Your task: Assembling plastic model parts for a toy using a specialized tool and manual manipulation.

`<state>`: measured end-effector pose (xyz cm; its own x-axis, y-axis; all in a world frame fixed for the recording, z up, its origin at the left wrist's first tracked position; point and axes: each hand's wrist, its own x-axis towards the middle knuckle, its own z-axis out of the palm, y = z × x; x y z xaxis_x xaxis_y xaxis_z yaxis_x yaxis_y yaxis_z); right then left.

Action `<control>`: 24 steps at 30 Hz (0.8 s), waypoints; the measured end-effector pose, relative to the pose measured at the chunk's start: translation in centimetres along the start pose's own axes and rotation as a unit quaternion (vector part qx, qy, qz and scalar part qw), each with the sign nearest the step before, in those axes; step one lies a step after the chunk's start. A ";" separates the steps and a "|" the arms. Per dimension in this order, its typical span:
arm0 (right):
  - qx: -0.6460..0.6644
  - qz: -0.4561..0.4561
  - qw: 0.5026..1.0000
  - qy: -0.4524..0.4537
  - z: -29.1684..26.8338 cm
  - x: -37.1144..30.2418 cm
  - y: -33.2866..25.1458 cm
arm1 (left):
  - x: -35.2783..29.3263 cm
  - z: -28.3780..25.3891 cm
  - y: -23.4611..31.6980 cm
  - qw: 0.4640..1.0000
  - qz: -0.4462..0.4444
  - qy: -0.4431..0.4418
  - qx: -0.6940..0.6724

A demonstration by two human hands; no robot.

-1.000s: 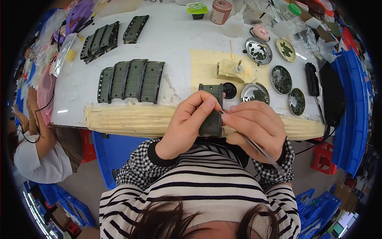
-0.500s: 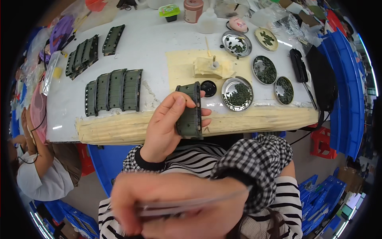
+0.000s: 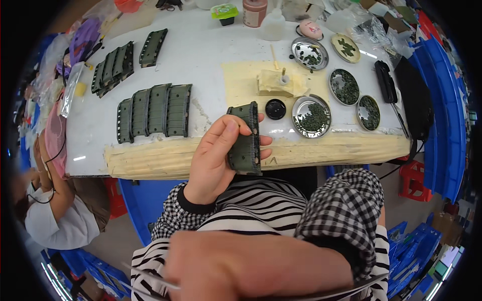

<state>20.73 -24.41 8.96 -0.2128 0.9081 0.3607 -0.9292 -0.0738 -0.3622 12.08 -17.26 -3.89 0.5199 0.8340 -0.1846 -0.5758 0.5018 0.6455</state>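
Note:
My left hand [image 3: 211,158] is closed around a dark green curved panel [image 3: 243,148] with toothed, ridged edges. It holds the panel upright just over the near table edge, thumb on the front and fingertips showing past its right side. My right hand [image 3: 246,261] is raised close to the camera, large and blurred, with its fingers mostly hidden. Beside it runs a thin shiny rim [image 3: 160,282], like that of eyeglasses; whether the hand holds it cannot be made out. Similar green panels [image 3: 156,113] lie overlapped in a row on the table to the left.
More panels [image 3: 114,67] and a single one [image 3: 153,48] lie farther back. At right stand round metal trays [image 3: 295,125] of small green pieces. A tape-covered block [image 3: 271,86], a black lid [image 3: 275,109] and a white bottle [image 3: 272,26] are mid-table. Another person [image 3: 63,220] sits at left.
My right hand has moved down and slightly right in the picture, nearer its lower edge. My left hand keeps hold of the panel; the whole view has shifted slightly.

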 end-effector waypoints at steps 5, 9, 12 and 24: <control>-0.075 -0.054 0.984 0.153 -0.1 -0.4 -2.5 | -0.4 -0.2 0.1 1.000 -0.007 0.019 -0.017; -0.241 -0.112 0.964 0.003 -5.2 -0.6 -4.1 | -0.6 -0.1 0.1 1.000 -0.007 0.020 -0.018; -0.364 -0.110 0.924 0.035 -7.1 -1.6 -5.6 | -0.5 0.1 0.5 1.000 -0.011 -0.006 -0.024; -0.693 0.010 0.721 0.018 -11.7 -0.3 -7.2 | -0.1 0.2 -0.4 0.997 -0.029 -0.054 -0.042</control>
<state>30.98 -19.28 1.39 -0.1918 0.9245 0.3295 0.2732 0.3727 -0.8868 12.36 -17.60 -4.02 0.6162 0.7759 -0.1355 -0.5918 0.5696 0.5703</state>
